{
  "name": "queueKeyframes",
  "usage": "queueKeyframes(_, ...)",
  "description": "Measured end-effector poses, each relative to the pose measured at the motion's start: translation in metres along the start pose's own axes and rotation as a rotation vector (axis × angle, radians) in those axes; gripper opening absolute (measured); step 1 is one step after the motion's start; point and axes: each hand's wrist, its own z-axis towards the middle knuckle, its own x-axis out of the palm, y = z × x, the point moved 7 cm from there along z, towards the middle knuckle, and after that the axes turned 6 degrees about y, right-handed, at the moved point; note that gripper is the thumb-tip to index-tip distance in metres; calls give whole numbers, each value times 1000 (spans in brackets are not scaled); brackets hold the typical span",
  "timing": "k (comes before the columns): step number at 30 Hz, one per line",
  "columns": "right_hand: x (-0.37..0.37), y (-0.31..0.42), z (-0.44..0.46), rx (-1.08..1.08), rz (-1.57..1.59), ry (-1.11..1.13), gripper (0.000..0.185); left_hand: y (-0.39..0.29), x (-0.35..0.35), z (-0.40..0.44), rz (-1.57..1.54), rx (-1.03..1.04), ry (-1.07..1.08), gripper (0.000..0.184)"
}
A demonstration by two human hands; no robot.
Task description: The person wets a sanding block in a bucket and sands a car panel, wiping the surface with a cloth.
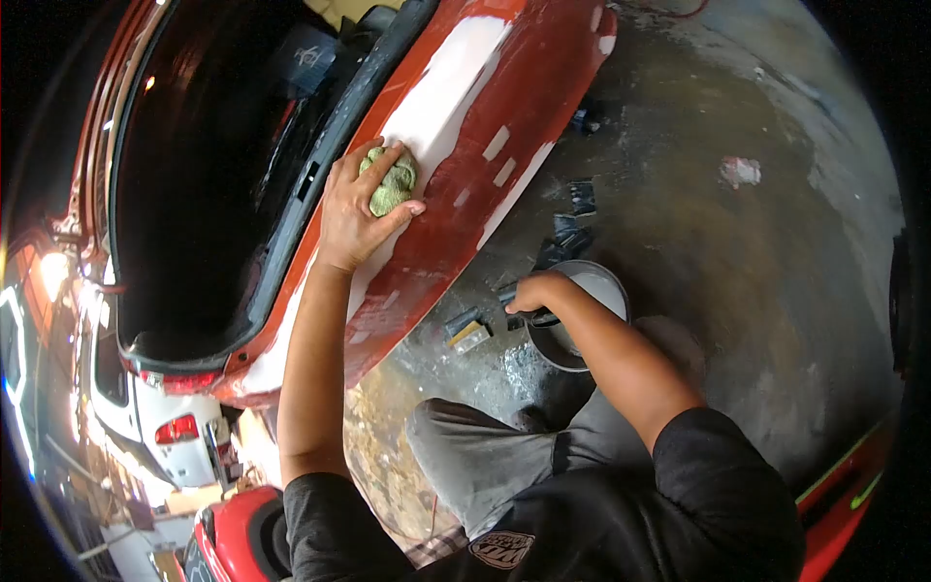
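My left hand (354, 218) is wrapped around a crumpled green cloth (393, 182) and presses it onto the car's red panel (427, 247), beside a patch of white filler or primer (446, 78). Lower right, my right hand (535, 293) is curled at the rim of a round bucket (582, 367) on the floor. Something dark shows under its fingers, but I cannot make out what it is. Greyish liquid (601, 288) is visible inside the bucket, partly covered by my forearm.
Dark sheets or scraps (567, 238) lie on the wet floor beside the panel. A small yellow-and-grey block (470, 337) lies near the bucket. The car's dark window (213, 165) is at left. A white vehicle (170, 436) and a red car (247, 524) stand behind.
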Motion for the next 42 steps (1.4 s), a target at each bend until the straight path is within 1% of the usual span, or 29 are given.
queueKeyframes(3, -20, -41, -24, 166, 161, -158, 64, 1, 8, 19, -27, 56, 40, 66)
queueKeyframes(4, -35, -51, -45, 242, 227, -243, 69, -5, 6, 30, -65, 87, -4, 54)
queueKeyframes(5, -49, -61, -64, 317, 297, -334, 75, -4, 11, 41, -80, 120, -34, 50)
queueKeyframes(7, -83, -76, -93, 280, 623, -840, 83, -1, 18, 64, -109, 191, -101, 42)
queueKeyframes(8, -100, -71, -105, 74, 899, -1059, 82, -1, 20, 73, -138, 171, -86, 35)
queueKeyframes(9, -109, -65, -114, -156, 1168, -1268, 80, 3, 21, 79, -156, 178, -79, 34)
queueKeyframes(11, -125, -18, -129, -420, 1409, -1606, 73, 11, 27, 90, -188, 205, -59, 33)
queueKeyframes(12, -135, 7, -128, -520, 1451, -1647, 72, 12, 26, 90, -219, 243, -88, 31)
queueKeyframes(13, -143, 31, -126, -622, 1490, -1680, 71, 15, 25, 92, -272, 252, -50, 31)
queueKeyframes(16, -162, 57, -95, -537, 1535, -1835, 71, 25, 23, 94, -392, 294, 68, 31)
queueKeyframes(17, -162, 63, -94, -434, 1537, -1867, 71, 25, 20, 94, -399, 327, 70, 31)
queueKeyframes(19, -153, 72, -99, -110, 1457, -2013, 72, 25, 20, 95, -420, 391, 83, 30)
queueKeyframes(20, -155, 72, -98, -173, 1446, -1972, 70, 26, 20, 94, -438, 411, 51, 29)
queueKeyframes(23, -162, 70, -86, -552, 1579, -1837, 71, 30, 22, 93, -495, 432, 38, 30)
queueKeyframes(24, -164, 70, -82, -557, 1522, -2074, 69, 31, 22, 92, -511, 440, 22, 31)
queueKeyframes(27, -178, 70, -117, -541, 1339, -2129, 66, 32, 23, 92, -550, 423, 2, 31)
queueKeyframes(29, -215, 45, -127, -670, 1378, -2064, 59, 36, 24, 97, -629, 373, 40, 30)
queueKeyframes(30, -231, 33, -131, -700, 1366, -2021, 54, 37, 22, 99, -667, 305, 79, 30)
queueKeyframes(31, -230, 40, -133, -777, 1497, -1938, 52, 36, 22, 99, -701, 240, 119, 31)
queueKeyframes(32, -220, 48, -132, -678, 1392, -2005, 52, 38, 25, 100, -719, 210, 130, 36)
queueKeyframes(33, -205, 61, -128, -583, 1272, -2062, 51, 38, 24, 101, -706, 203, 128, 34)
queueKeyframes(34, -177, 91, -123, -577, 1252, -2080, 49, 38, 23, 101, -695, 197, 127, 32)
queueKeyframes(35, -149, 113, -99, -636, 1243, -2109, 47, 38, 24, 100, -682, 190, 132, 31)
queueKeyframes(36, -118, 141, -93, -487, 1162, -2083, 47, 39, 26, 100, -726, 173, 155, 32)
queueKeyframes(37, -103, 154, -88, -528, 1238, -2030, 48, 39, 26, 101, -769, 156, 174, 33)
queueKeyframes(39, -124, 136, -98, -512, 1140, -2022, 48, 40, 25, 101, -814, 152, 188, 38)
queueKeyframes(40, -149, 116, -107, -599, 1161, -2085, 49, 40, 22, 101, -818, 164, 175, 42)
queueKeyframes(41, -176, 95, -123, -610, 1281, -2042, 49, 41, 22, 98, -821, 169, 169, 46)
queueKeyframes(42, -204, 63, -124, -629, 1321, -2010, 49, 42, 22, 95, -839, 151, 173, 46)
